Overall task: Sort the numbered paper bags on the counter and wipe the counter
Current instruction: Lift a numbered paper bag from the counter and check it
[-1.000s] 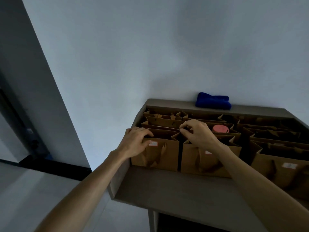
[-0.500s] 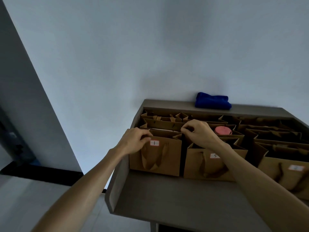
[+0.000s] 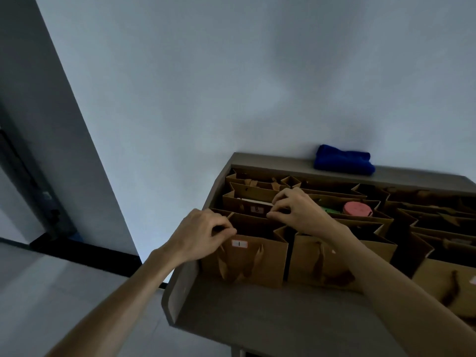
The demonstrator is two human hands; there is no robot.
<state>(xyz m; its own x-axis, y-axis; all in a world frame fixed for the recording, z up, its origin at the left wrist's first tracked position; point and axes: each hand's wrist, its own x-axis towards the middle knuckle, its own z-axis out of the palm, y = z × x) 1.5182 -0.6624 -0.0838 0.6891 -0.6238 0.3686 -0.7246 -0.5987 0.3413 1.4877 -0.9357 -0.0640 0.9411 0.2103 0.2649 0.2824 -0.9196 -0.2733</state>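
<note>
Sorting under way, wiping not begun: your hands are on bag 1 at the table's front-left.

Your left hand [image 3: 198, 235] pinches the near rim of bag 1 [image 3: 247, 261], your right hand [image 3: 298, 215] pinches its far rim; it stands just behind the bare front strip of the table [image 3: 257, 320], beside a second front bag [image 3: 329, 264]. Behind it stands a bag with an unreadable label [image 3: 247, 206]. I count about a dozen bags, the right ones too dim to tally exactly, two labels legible, one pink lid [image 3: 356, 208]. One blue cloth [image 3: 342, 163] lies untouched on the back edge.
</note>
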